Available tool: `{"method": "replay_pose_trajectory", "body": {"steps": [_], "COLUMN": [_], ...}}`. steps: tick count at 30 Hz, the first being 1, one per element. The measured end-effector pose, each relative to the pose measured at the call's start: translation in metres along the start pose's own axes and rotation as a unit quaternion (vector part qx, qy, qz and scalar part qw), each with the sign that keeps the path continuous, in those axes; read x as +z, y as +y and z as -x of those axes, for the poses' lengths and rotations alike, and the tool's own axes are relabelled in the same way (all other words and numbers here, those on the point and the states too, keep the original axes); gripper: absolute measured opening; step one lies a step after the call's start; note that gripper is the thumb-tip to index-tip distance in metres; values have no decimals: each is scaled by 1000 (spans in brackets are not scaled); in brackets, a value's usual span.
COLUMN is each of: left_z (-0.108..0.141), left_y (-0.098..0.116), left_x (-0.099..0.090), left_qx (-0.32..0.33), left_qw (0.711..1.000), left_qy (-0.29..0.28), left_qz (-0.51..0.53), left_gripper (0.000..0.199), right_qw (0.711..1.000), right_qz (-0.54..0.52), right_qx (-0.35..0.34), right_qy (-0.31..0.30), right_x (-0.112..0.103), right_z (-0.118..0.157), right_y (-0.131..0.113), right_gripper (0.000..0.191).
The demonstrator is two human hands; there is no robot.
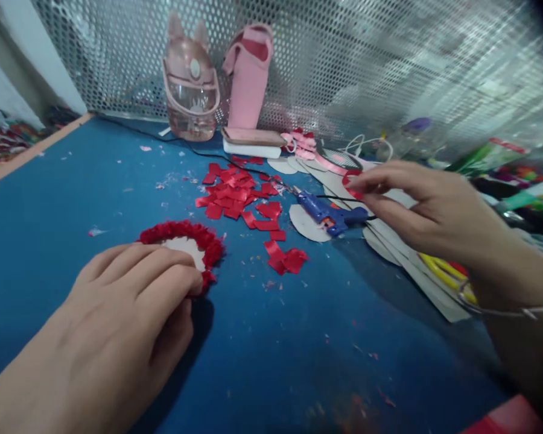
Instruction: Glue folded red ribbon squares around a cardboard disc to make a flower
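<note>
The disc (186,246), white with a fuzzy red rim, lay on the blue table (262,349). At its seven o'clock, the left hand (131,307) gripped the edge, fingers bent over it. Between one and two lay red scraps (232,194); between two and three, a glue gun (317,208) rested across a pale circle (300,220). Farther that way, the right hand (428,211) pinched a ribbon (352,181). At twelve stood a bottle (191,117), its white mark too blurred to read.

A hand could pass over the near blue table (289,337), but the red-edged disc (214,247) (leftward) and the glue gun (314,209) obstruct.
</note>
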State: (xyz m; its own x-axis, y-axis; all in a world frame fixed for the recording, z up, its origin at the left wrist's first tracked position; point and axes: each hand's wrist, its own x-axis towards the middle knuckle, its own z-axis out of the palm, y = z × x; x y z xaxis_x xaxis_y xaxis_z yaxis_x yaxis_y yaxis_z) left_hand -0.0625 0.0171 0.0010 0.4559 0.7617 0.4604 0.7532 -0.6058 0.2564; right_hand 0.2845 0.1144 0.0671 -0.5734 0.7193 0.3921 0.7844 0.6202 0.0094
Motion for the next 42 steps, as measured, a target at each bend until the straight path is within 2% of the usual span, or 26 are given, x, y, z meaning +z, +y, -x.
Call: {"method": "replay_pose_trajectory", "body": {"steps": [3,6,10,14,16,19,23,27,30,33,37,40,42], "left_z": [2,1,-21,-69,-90,-105,-92,-55,-25,-10,-20,-36,-44], "left_y": [1,6,25,42,44,41,42,48,51,52,54,53,49], "left_x": [-1,0,2,14,21,29,27,15,7,1,-4,1,9], "left_qx": [18,43,53,37,23,15,13,21,35,49,51,29,33], "left_qw": [999,998,993,971,959,952,949,952,963,975,985,984,978], "left_qy": [-14,-40,-46,-96,-141,-168,-173,-165,-158,-151,-118,-69,-61], "left_qz": [-23,-26,-98,-215,-244,-255,-264,-258,-217,-154,-118,-160,-197], "left_gripper": [19,27,26,37,44,41,42,41,41,45,33,30,35], "right_qw": [997,991,986,988,989,990,990,992,993,995,996,985,972], "right_qz": [-15,-41,-35,-23,-27,-45,-47,-30,-11,-2,-82,-171,-229], "right_qx": [57,75,94,64,44,8,6,16,24,28,35,27,34], "right_qy": [-54,-100,-135,-140,-135,-137,-133,-123,-112,-93,-15,19,27], "right_x": [7,8,4,10,18,29,40,48,53,53,43,36,34], "right_z": [19,36,43,35,32,29,29,25,20,16,14,16,19], "right_y": [47,68,65,56,55,59,65,62,58,54,46,33,23], "right_gripper": [18,23,46,62,65,67,69,67,57,39,15,24,32]}}
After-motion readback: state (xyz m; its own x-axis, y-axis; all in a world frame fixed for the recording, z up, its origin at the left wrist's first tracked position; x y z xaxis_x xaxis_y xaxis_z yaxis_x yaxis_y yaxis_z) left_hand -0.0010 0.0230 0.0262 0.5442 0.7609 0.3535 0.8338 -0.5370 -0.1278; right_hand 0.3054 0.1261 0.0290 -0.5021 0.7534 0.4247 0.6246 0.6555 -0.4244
